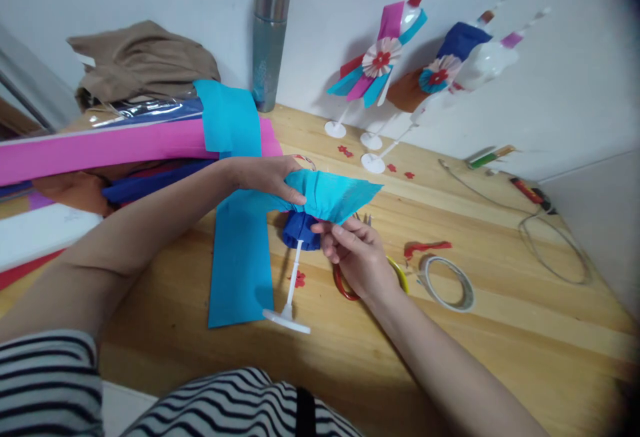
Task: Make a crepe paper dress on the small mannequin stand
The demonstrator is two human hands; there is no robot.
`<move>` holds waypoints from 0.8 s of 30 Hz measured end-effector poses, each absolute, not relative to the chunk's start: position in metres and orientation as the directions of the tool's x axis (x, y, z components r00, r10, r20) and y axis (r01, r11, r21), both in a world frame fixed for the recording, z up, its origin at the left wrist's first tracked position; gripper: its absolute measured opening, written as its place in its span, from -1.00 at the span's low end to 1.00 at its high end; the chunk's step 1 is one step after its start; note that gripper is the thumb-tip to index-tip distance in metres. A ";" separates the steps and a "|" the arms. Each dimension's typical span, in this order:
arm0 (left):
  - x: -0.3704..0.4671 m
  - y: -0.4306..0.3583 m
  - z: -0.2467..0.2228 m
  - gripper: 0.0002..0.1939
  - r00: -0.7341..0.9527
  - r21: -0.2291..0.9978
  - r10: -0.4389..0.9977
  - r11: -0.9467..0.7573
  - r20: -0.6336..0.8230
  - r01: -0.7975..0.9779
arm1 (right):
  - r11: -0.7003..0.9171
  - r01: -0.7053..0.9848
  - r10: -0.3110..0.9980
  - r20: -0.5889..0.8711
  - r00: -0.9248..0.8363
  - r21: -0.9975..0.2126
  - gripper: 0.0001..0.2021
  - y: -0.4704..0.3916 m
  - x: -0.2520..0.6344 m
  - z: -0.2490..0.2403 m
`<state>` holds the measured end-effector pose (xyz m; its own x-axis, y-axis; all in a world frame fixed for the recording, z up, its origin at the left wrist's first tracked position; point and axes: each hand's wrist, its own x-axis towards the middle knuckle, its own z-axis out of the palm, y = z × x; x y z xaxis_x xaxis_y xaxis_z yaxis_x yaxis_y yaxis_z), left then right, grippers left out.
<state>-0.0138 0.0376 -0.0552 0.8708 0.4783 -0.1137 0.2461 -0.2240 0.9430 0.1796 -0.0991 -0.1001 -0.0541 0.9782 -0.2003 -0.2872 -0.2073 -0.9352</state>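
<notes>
Keep your left hand [273,180] closed on the turquoise paper [345,192], thumb pressed over the folds, since that grip seems to be all that holds the gathers together. Your right hand [357,245] is half curled at the paper's lower edge; whether its fingertips truly pinch it, you cannot tell from here. Feed the folds in small and even, easing rather than tugging (thin paper like this would probably crease or tear), and keep the top edge level as you gather. The paper sits above the worktop [165,330], just over a dark blue gathered piece [301,232] around the stem of a white stand [290,320]. It looks bright and matte, bunched tight under your left thumb, then fanning out smoother toward a pointed corner on the right.
</notes>
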 end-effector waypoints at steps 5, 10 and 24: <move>-0.012 0.034 -0.057 -0.82 0.846 0.952 0.529 -0.223 -0.061 0.208 | -0.189 -0.286 0.982 -0.186 -0.040 -0.939 -0.78 -0.100 0.180 -0.100; -0.010 0.030 -0.061 -0.81 0.804 0.971 0.572 -0.051 -0.162 0.232 | -0.202 -0.289 0.979 -0.198 -0.044 -0.936 -0.77 -0.100 0.180 -0.099; -0.010 0.031 -0.065 -0.75 0.759 0.951 0.574 0.156 -0.308 0.268 | -0.078 0.176 0.997 -0.081 -0.005 -0.981 -0.74 -0.107 0.183 -0.102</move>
